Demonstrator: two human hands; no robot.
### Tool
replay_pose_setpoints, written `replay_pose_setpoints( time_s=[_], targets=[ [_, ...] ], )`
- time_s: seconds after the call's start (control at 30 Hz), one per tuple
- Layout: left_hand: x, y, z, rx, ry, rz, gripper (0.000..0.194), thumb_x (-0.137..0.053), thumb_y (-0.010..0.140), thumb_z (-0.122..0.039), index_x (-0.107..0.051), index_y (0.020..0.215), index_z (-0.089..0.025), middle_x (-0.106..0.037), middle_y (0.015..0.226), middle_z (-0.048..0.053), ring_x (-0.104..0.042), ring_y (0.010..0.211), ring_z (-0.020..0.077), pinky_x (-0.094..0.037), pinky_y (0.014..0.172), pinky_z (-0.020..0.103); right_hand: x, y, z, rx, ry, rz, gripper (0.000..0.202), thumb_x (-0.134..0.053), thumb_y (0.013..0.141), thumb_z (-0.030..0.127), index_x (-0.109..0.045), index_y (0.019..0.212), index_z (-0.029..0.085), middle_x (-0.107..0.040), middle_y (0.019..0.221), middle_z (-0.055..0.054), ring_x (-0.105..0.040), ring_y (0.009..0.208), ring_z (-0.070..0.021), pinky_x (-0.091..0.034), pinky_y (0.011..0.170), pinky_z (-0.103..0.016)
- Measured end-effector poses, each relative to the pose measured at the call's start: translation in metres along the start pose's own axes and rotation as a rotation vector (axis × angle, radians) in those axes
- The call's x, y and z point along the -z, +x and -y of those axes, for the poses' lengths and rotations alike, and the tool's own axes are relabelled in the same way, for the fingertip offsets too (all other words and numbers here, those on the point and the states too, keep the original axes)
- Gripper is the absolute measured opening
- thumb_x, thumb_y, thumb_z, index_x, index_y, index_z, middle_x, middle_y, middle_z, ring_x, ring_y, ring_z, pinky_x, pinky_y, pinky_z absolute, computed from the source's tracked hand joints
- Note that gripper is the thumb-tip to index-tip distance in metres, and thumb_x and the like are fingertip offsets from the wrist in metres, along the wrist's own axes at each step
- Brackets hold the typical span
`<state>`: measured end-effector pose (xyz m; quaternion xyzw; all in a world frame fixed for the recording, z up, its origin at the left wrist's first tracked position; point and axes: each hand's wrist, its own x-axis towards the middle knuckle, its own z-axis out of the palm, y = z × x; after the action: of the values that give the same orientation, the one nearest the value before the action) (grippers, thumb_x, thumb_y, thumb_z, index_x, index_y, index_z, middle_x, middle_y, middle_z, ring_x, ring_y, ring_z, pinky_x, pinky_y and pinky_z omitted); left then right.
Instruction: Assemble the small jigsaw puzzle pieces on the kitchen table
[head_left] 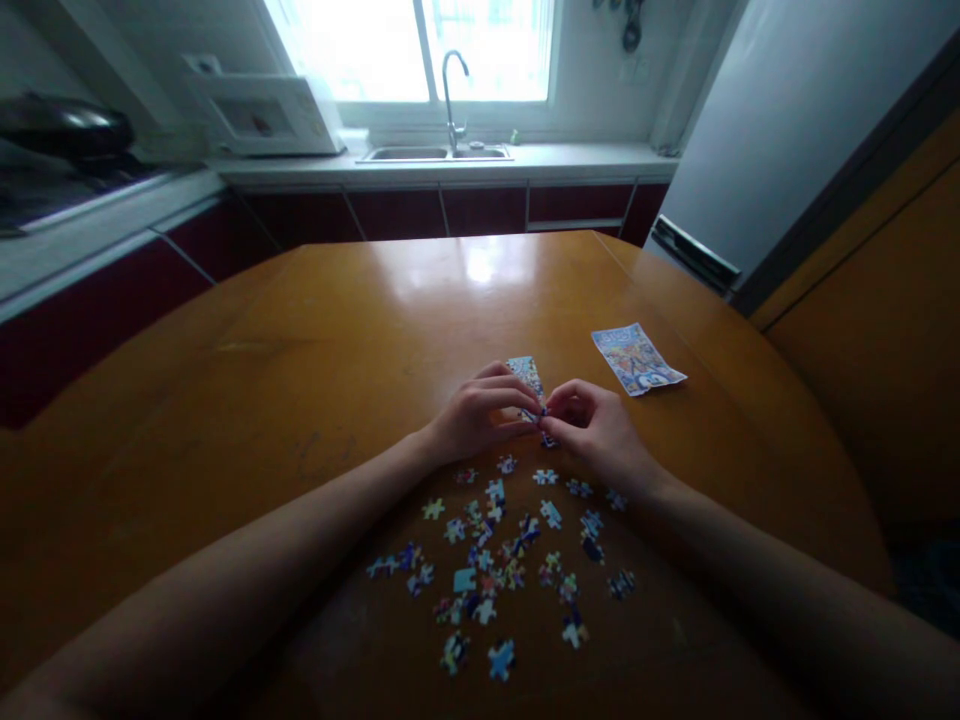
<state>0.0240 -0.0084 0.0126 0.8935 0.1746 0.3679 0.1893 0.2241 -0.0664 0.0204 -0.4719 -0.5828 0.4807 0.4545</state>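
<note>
Just beyond the loose pieces, a joined strip of jigsaw puzzle [526, 370] lies on the table, partly covered by my hands. My left hand [480, 412] is closed at its near end, thumb and fingertips gripping small joined pieces. My right hand [600, 428] pinches a jigsaw piece between thumb and forefinger, right against my left fingertips. The piece itself is mostly hidden by the fingers. Between my forearms, many loose jigsaw pieces [486, 560] in blue, white, yellow and red are scattered, some overlapping. A light blue piece [501, 659] sits closest to me.
A printed picture sheet [639, 358] rests to the right of my hands on the wooden table [337, 330]. Past the table's far edge are a counter with a sink [409, 154], a microwave [262, 115] and a pan [64, 128]. A fridge [795, 130] stands at right.
</note>
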Motion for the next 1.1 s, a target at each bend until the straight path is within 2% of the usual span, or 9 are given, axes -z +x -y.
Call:
replay_pose_setpoints(
  time_s=[0.2,0.37,0.57,0.8,0.97,1.1],
  targets=[
    [-0.001,-0.002,0.003,-0.001,0.04,-0.008,0.007,-0.067,0.09,-0.026,-0.074,0.092,-0.024,-0.075,0.091,0.003,-0.062,0.089,0.0153,-0.052,0.082,0.032,0.015,0.006,-0.001,0.093,-0.311,0.033,0.009,-0.069,0.08,0.025,-0.068,0.084,0.017,-0.067,0.073,-0.003,-0.058,0.064,-0.0147,-0.045,0.058,-0.029],
    [-0.001,-0.002,0.001,-0.031,0.139,0.067,0.011,-0.064,0.09,-0.024,-0.075,0.089,-0.027,-0.073,0.087,0.002,-0.06,0.084,0.0152,-0.052,0.077,0.031,0.025,0.011,-0.009,0.145,-0.492,-0.084,0.008,-0.06,0.082,0.018,-0.068,0.082,0.018,-0.068,0.076,-0.004,-0.057,0.065,-0.0156,-0.045,0.062,-0.031],
    [-0.001,-0.004,0.002,-0.054,0.237,0.131,0.013,-0.063,0.089,-0.021,-0.074,0.09,-0.029,-0.072,0.091,0.0,-0.059,0.087,0.0158,-0.05,0.079,0.032,0.019,0.009,-0.012,0.188,-0.573,-0.047,0.01,-0.06,0.08,0.014,-0.069,0.083,0.019,-0.067,0.079,-0.004,-0.058,0.069,-0.0165,-0.047,0.065,-0.032],
    [-0.002,-0.005,0.003,-0.065,0.303,0.189,0.014,-0.062,0.088,-0.018,-0.073,0.089,-0.028,-0.072,0.092,0.0,-0.058,0.089,0.0168,-0.05,0.079,0.031,0.02,0.008,-0.017,0.212,-0.615,0.066,0.024,-0.057,0.083,0.007,-0.075,0.077,0.022,-0.067,0.088,-0.006,-0.061,0.086,-0.0199,-0.05,0.081,-0.037],
    [0.0,-0.002,-0.001,-0.072,0.295,0.212,0.014,-0.063,0.086,-0.017,-0.072,0.089,-0.027,-0.069,0.093,0.001,-0.058,0.091,0.0166,-0.051,0.081,0.031,0.02,0.008,-0.017,0.218,-0.641,0.076,0.025,-0.058,0.084,0.007,-0.076,0.076,0.023,-0.066,0.088,-0.006,-0.06,0.088,-0.021,-0.05,0.083,-0.039],
    [0.001,-0.002,-0.003,-0.06,0.273,0.241,0.012,-0.065,0.086,-0.022,-0.073,0.092,-0.028,-0.068,0.096,0.001,-0.058,0.094,0.0172,-0.051,0.083,0.032,0.019,0.006,-0.015,0.218,-0.64,0.077,0.025,-0.057,0.085,0.008,-0.076,0.077,0.023,-0.065,0.088,-0.006,-0.06,0.088,-0.0206,-0.049,0.083,-0.038]
  ],
)
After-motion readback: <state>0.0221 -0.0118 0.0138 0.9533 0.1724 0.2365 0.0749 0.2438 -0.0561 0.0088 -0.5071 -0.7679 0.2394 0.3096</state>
